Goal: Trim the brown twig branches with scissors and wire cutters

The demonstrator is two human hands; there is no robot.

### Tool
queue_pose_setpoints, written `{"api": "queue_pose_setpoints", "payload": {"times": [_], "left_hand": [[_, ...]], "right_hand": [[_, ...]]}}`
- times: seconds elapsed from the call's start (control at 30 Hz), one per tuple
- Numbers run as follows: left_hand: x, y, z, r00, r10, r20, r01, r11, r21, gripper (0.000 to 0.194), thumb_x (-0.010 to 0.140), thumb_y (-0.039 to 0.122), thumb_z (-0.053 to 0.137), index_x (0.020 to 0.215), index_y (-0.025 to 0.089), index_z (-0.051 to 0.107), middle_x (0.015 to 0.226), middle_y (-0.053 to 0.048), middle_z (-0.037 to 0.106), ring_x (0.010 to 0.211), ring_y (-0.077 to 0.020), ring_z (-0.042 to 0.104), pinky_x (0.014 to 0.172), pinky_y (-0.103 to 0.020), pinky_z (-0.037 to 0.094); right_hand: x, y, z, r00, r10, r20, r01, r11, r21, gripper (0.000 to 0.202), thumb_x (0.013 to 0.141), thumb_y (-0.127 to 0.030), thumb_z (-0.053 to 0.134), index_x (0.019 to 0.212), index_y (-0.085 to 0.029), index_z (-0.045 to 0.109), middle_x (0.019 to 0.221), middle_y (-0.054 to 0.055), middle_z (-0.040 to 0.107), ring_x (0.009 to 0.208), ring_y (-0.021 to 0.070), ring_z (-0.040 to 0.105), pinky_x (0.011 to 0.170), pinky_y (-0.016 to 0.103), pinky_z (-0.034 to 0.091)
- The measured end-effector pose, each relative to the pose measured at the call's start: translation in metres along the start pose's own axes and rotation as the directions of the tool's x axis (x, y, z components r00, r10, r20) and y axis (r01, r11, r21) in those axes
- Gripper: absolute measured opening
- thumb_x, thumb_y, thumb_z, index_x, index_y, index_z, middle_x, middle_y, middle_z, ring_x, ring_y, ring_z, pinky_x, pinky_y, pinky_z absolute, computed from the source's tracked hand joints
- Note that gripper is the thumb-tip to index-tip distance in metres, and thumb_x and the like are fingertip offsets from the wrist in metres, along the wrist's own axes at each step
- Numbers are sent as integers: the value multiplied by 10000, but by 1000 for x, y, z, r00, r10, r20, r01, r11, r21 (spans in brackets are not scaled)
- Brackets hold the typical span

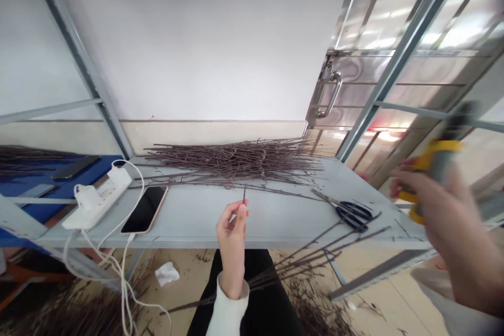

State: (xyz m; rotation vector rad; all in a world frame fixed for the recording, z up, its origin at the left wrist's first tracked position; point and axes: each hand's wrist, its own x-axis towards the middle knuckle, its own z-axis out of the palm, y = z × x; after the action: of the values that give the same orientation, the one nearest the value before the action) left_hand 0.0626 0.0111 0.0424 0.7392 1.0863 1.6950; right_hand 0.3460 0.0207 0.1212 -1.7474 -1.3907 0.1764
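Note:
Between thumb and fingertips, my left hand [233, 231] pinches a thin dark twig [244, 193] that points up over the front of the shelf. My right hand [452, 215], raised at the right and blurred by motion, is closed around a yellow-and-grey hand-held tool [437, 160] with a dark end. Its exact kind is too smeared to make out. Behind my left hand lies a long bundle of twigs [232, 160] along the wall. Black-handled scissors [350, 212] lie on the shelf between my two hands. Several long twigs [307, 262] cross my lap.
The grey metal shelf [189, 215] has upright posts on both sides. A phone [145, 209] and a white power strip [100, 199] with loose cables are at the left. Twig scraps [318, 304] and crumpled paper [167, 273] lie on the floor. A metal door [354, 84] stands behind.

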Motion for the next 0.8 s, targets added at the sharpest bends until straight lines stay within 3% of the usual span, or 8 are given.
{"api": "queue_pose_setpoints", "payload": {"times": [0.1, 0.2, 0.3, 0.4, 0.47, 0.57, 0.7, 0.8], "left_hand": [[3, -3, 2, 1000, 12, -5, -12, 1000, 25, 384, 644, 498, 742, 793, 149, 684, 756, -44, 660, 425, -30, 349, 380, -179, 210], [6, -7, 2, 1000, 17, 14, -17, 999, 36, 363, 661, 481, 736, 798, 149, 687, 793, -52, 674, 447, -37, 386, 387, -175, 235], [10, -12, 2, 998, 2, 56, -4, 999, 36, 362, 674, 471, 731, 817, 142, 687, 820, -59, 678, 440, -25, 370, 386, -167, 236], [14, -19, 3, 995, -20, 100, 17, 999, 30, 392, 659, 487, 737, 814, 131, 684, 795, -58, 668, 428, -18, 357, 380, -162, 228], [16, -23, 4, 993, -27, 112, 25, 999, 22, 419, 641, 503, 743, 811, 125, 683, 729, -39, 645, 411, -14, 329, 374, -163, 218], [18, -28, 5, 991, -32, 133, 29, 999, 23, 443, 630, 523, 743, 813, 124, 685, 648, -12, 604, 406, -18, 309, 372, -165, 204], [19, -34, 6, 985, -30, 170, 25, 999, 29, 424, 661, 512, 728, 840, 130, 689, 653, -6, 590, 423, -24, 310, 382, -167, 195], [21, -36, 8, 983, -21, 180, 17, 1000, 23, 378, 693, 482, 715, 842, 136, 684, 674, -8, 593, 446, -32, 333, 394, -167, 208]], "right_hand": [[4, -19, 29, 980, -22, 197, 62, 977, -204, 457, 804, -510, 475, 1138, -200, 444, 935, 133, 609, 715, 226, 563, 616, 372, 411], [2, -30, 78, 888, -151, 434, 370, 794, -482, 433, 778, -390, 519, 1130, -140, 489, 1014, 154, 623, 897, 287, 584, 746, 392, 403], [-8, -34, 129, 816, -207, 540, 507, 705, -496, 362, 697, -257, 600, 1030, -120, 562, 1014, 160, 631, 970, 307, 564, 829, 395, 359], [-18, -38, 164, 779, -260, 571, 579, 649, -494, 356, 657, -115, 604, 1011, -87, 580, 1052, 197, 614, 1015, 310, 532, 894, 394, 306], [-18, -40, 177, 757, -285, 589, 612, 626, -483, 373, 663, -105, 615, 1033, -80, 578, 1069, 209, 606, 1044, 317, 512, 940, 409, 269], [-9, -35, 187, 705, -308, 639, 656, 626, -422, 417, 690, -219, 663, 1077, -88, 577, 1090, 206, 599, 1072, 328, 504, 950, 416, 278], [8, -13, 198, 606, -307, 734, 681, 677, -280, 564, 660, -433, 719, 1114, -123, 591, 1080, 155, 615, 1028, 294, 555, 906, 372, 360], [13, 4, 205, 572, -308, 760, 660, 723, -203, 644, 643, -519, 723, 1139, -129, 591, 1095, 147, 612, 1036, 284, 563, 921, 375, 381]]}}
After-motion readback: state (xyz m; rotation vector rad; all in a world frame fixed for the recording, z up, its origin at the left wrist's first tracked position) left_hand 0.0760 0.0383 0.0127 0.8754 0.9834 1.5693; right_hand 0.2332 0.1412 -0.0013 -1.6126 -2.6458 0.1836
